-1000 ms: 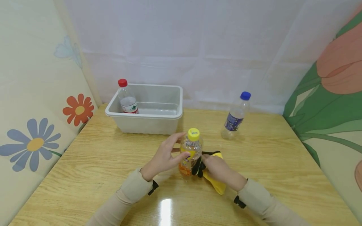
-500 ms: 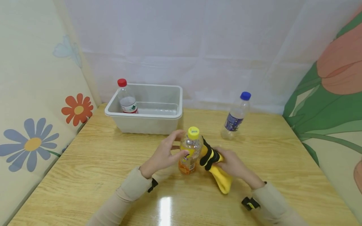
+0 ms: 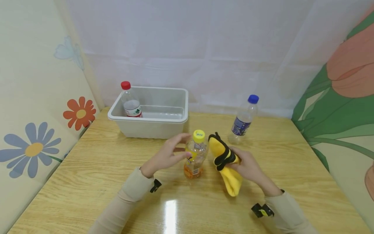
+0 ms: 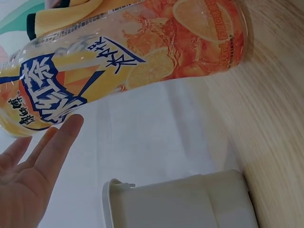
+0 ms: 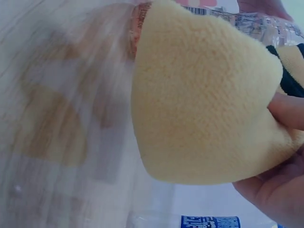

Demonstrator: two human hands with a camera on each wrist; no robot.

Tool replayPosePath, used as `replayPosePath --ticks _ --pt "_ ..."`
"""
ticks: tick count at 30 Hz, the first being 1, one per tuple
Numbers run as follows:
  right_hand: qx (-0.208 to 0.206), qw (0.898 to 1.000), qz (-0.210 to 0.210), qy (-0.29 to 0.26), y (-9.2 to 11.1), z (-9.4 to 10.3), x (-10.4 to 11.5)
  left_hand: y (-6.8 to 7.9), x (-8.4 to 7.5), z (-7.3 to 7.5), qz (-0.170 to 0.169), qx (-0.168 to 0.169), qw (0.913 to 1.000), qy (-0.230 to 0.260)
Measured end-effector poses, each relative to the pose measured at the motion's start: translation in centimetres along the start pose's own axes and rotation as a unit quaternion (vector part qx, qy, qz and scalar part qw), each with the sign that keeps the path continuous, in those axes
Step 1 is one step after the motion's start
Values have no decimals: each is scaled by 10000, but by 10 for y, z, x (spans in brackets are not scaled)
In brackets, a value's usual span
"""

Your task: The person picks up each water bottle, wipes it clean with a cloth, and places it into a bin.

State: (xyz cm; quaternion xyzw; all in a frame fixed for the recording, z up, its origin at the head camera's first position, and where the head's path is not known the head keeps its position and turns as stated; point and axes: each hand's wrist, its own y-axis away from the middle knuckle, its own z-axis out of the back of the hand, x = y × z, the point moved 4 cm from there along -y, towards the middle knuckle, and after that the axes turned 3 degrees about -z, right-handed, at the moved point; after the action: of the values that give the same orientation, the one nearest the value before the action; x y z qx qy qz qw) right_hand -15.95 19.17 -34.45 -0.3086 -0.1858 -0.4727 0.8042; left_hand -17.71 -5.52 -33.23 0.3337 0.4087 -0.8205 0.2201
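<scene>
An iced tea bottle (image 3: pixel 196 164) with a yellow cap stands upright on the table. Beside its upper half is my left hand (image 3: pixel 168 155), fingers and thumb spread about its left side; in the left wrist view the straight fingers (image 4: pixel 59 147) lie by the label, and whether they touch is hard to tell. My right hand (image 3: pixel 248 165) grips a bunched yellow cloth (image 3: pixel 232 182) with black edging, just right of the bottle and apart from it in the head view. The right wrist view shows the plush cloth (image 5: pixel 204 99) pinched between thumb and fingers, hiding part of the bottle.
At the back left, a light grey bin (image 3: pixel 152 128) holds a red-capped bottle (image 3: pixel 132 109). A clear bottle (image 3: pixel 241 125) with a blue cap and purple label stands back right. A white sheet (image 3: pixel 204 58) hangs behind the wooden table (image 3: pixel 96 182).
My right hand has drawn the cloth away from the bottle's side, moving right and lifting it. The left hand has shifted slightly left and stays beside the bottle.
</scene>
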Motion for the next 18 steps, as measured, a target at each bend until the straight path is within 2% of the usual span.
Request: replayPosePath --ticks 9,14,18 --pt "-270 9993 189 -151 0 11 11 -3 -1 4 -74 168 9998 -18" --pt "-242 9994 63 -235 1 15 14 -3 -1 4 -52 184 9998 24" --pt "-271 9992 125 -277 2 18 17 -2 1 4 -31 250 9997 27"
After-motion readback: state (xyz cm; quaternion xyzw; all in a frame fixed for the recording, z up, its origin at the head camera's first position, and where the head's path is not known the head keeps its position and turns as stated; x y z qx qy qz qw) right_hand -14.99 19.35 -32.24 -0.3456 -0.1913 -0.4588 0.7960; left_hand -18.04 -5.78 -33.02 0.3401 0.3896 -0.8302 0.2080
